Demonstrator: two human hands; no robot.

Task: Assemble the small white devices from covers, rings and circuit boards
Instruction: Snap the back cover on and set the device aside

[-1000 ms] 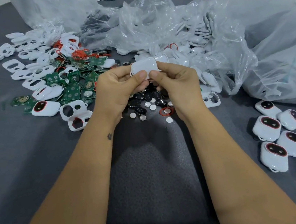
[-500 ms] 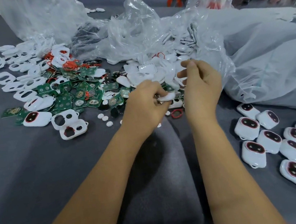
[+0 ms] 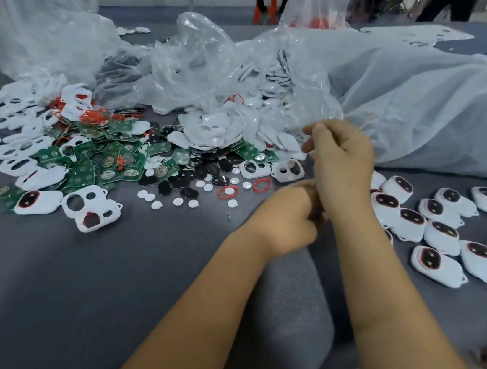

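Left hand (image 3: pixel 284 219) curled against right hand (image 3: pixel 342 168); we cannot tell what either grips, part hidden between them. Finished devices (image 3: pixel 440 232) in rows at right on tabletop (image 3: pixel 96 296). Risk: loose rings (image 3: pixel 227 191), boards (image 3: pixel 127 159) in pile snag, scatter, mismatch.

Left hand (image 3: pixel 284 219) fingertips hidden behind right hand (image 3: pixel 342 165) (motion-blurred); held item indiscernible.

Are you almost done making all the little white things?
Not nearly. A group of finished devices lies at the right. The left hand and right hand are close together; what they hold is hidden. Heaps of circuit boards and covers remain.
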